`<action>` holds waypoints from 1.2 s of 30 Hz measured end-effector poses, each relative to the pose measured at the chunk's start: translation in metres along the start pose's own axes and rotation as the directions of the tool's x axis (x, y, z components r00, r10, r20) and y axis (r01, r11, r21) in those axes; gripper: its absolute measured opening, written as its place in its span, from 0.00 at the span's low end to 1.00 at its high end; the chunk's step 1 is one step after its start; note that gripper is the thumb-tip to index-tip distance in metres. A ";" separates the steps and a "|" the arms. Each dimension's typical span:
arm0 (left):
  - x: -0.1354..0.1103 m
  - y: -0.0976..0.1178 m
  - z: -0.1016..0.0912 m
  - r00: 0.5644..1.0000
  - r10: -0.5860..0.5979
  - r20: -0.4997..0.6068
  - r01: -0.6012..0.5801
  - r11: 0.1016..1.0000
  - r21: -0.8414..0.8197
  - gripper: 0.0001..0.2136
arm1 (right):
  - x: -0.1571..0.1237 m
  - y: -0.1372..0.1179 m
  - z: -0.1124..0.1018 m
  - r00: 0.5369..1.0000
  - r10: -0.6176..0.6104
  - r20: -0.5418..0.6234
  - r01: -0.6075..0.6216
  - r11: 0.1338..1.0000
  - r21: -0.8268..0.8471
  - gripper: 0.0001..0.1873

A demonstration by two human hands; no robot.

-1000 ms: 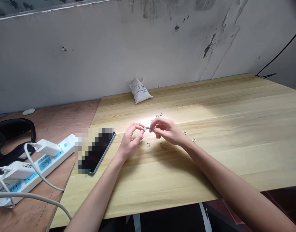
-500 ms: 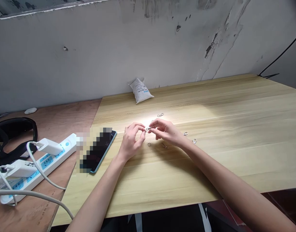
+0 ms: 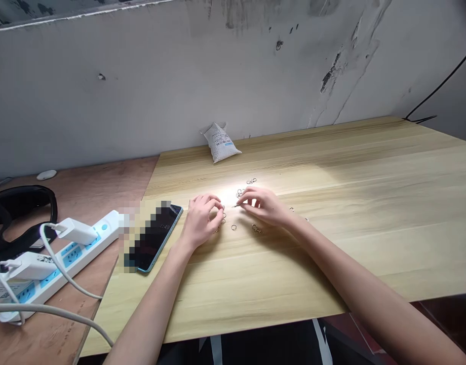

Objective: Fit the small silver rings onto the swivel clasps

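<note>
My right hand (image 3: 264, 206) pinches a small silver metal clasp (image 3: 236, 206) between its fingertips, just above the pale wooden tabletop (image 3: 332, 213). My left hand (image 3: 201, 220) sits low beside it with fingers curled, nothing visible in them. Small metal rings (image 3: 223, 218) lie right by its fingertips. A loose ring (image 3: 233, 227) and a clasp (image 3: 256, 229) lie below the gap between my hands. Further clasps and rings (image 3: 245, 186) are scattered ahead, with others (image 3: 291, 209) to the right.
A blurred phone (image 3: 157, 238) lies left of my left hand. Beyond it, on a brown plywood table (image 3: 92, 197), are a white power strip (image 3: 77, 258) with chargers (image 3: 78, 231) and cords, and a black strap (image 3: 16, 213). A small white sack (image 3: 220, 143) stands against the wall.
My hands have drawn apart and dropped lower. My left hand has let go of the metal piece, which stays in my right fingertips. More rings show near my left hand.
</note>
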State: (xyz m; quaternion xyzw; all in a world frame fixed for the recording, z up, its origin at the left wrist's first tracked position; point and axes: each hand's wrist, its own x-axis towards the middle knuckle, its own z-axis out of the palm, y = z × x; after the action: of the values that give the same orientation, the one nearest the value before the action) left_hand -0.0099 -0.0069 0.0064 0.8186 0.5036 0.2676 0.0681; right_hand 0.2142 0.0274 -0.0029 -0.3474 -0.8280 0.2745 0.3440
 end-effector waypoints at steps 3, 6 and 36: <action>0.000 -0.003 -0.002 0.999 0.040 0.032 -0.042 0.997 0.062 0.03 | -0.002 0.010 -0.014 0.997 0.081 -0.002 -0.080 0.985 -0.155 0.07; 0.000 -0.005 -0.002 0.994 0.092 0.056 -0.094 0.994 0.047 0.04 | -0.003 0.011 -0.023 0.996 0.086 0.038 -0.073 0.961 -0.266 0.08; -0.004 0.005 0.010 0.960 0.223 0.169 -0.231 0.972 0.031 0.08 | 0.021 0.013 0.012 0.999 0.030 0.038 0.005 0.718 -0.696 0.13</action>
State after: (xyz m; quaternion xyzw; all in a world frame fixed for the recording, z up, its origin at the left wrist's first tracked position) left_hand -0.0024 -0.0110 -0.0020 0.8916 0.4058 0.1925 0.0575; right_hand 0.1986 0.0488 -0.0114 -0.4503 -0.8759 -0.0461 0.1673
